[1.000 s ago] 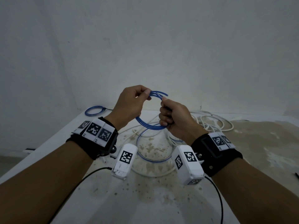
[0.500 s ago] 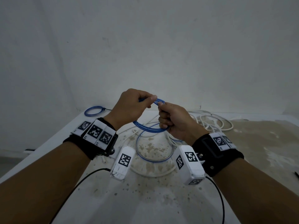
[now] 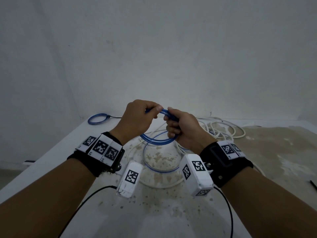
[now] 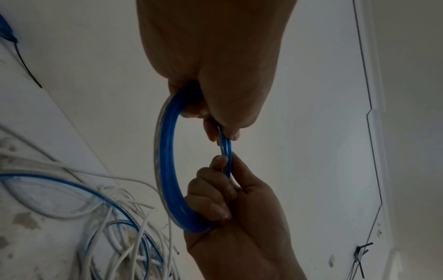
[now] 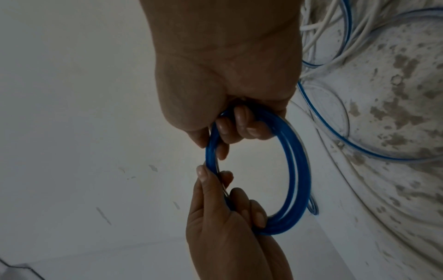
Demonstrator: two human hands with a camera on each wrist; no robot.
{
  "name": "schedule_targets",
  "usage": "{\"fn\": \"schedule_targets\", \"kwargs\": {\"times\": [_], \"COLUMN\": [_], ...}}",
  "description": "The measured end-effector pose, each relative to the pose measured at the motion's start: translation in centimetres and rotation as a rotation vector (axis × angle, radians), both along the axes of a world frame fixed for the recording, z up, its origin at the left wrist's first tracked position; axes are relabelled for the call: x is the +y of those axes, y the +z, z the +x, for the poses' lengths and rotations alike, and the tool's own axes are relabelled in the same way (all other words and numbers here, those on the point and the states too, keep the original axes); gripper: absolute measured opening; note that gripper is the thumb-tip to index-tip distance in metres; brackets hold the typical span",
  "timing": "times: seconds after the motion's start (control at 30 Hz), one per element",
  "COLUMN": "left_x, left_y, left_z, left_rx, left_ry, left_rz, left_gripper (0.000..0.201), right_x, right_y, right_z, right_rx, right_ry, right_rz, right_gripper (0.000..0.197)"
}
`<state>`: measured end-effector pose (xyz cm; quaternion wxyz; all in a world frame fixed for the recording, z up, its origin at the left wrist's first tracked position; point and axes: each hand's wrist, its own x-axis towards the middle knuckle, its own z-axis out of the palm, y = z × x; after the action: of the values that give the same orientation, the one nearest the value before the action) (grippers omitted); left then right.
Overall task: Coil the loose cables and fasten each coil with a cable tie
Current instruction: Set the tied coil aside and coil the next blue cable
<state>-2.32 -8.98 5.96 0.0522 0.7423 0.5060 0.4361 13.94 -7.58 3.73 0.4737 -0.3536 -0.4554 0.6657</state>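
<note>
A small coil of blue cable (image 3: 157,141) hangs in the air above the table between both hands. My left hand (image 3: 154,109) pinches the coil's top with thumb and fingers and curls round its left side. My right hand (image 3: 171,114) grips the right side, thumb and forefinger pinching the top strands right beside the left thumb. In the left wrist view the coil (image 4: 167,170) stands edge-on as a ring of several turns; the right wrist view shows the same coil (image 5: 297,170). A blue strand (image 3: 161,170) trails down onto the table in a wide loop.
A tied blue coil (image 3: 98,118) with a black tail lies at the table's far left corner. Loose white cables (image 3: 223,130) are tangled behind my right hand. The white table (image 3: 171,217) is stained brown. A thin black piece (image 3: 313,185) lies at the right edge.
Both hands have sunk slightly and drawn together. The splayed strands at the coil's top are now gathered between the two thumbs.
</note>
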Motion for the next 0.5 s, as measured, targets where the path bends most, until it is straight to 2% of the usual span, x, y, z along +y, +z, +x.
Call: {"fn": "schedule_targets", "kwargs": {"times": [0.2,0.3,0.5], "left_x": [0.0,0.07,0.35], "left_y": [-0.44,-0.78,-0.66], "left_z": [0.25,0.29,0.24], "left_rx": [0.073,0.063,-0.053], "left_ry": [-0.039,-0.052,-0.019], "left_rz": [0.028,0.053,0.04], "left_gripper": [0.029,0.022,0.021], "right_x": [0.02,0.14,0.1], "right_y": [0.06,-0.04,-0.23], "right_z": [-0.19,-0.23,0.56], "right_rx": [-0.052,-0.052,0.16], "right_ry": [-0.017,-0.003,0.142], "right_rz": [0.021,0.023,-0.074], "right_gripper": [0.038,0.037,0.039]}}
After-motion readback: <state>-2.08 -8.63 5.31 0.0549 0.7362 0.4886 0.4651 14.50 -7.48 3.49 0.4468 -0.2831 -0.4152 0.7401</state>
